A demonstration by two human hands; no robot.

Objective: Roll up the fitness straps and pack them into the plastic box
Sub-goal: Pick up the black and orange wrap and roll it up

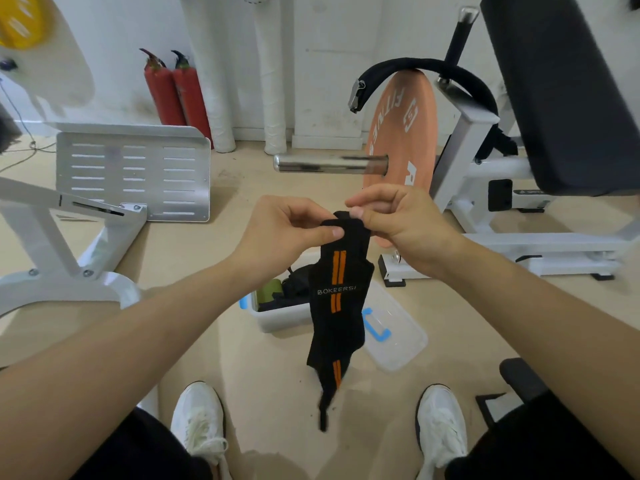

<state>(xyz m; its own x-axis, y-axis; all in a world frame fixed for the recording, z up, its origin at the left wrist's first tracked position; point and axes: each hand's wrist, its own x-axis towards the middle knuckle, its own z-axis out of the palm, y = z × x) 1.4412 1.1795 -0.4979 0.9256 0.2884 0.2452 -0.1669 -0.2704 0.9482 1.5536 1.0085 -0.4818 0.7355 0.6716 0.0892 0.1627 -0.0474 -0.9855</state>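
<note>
Head view: at the centre of the frame both hands are raised over the floor (214,344) and hold one black fitness strap (337,306) by its top edge. The left hand (287,230), just left of centre, pinches the strap's upper left corner between thumb and curled fingers. The right hand (398,226), just right of centre, pinches the upper right corner the same way, fingers bent over the edge. The strap hangs down unrolled from the two grips, with paired orange stripes and the white lettering "BOKEERSI", and tapers to a thin black tail low in the frame between two white shoes (199,420).

Behind the hanging strap, just below centre, the plastic box (277,317) stands open on the floor; a green item (270,291) and dark bundled material (298,285) lie inside it. Its clear lid (394,337), with a blue latch, lies on the floor just right of the box.

In the upper right, an orange weight plate (401,133) sits on a chrome bar (329,163), with a black belt (433,69) draped over its top and a dark padded bench (561,98) beside it. Two red fire extinguishers (176,91) stand against the wall in the upper left, above a white slotted footplate (133,171).
</note>
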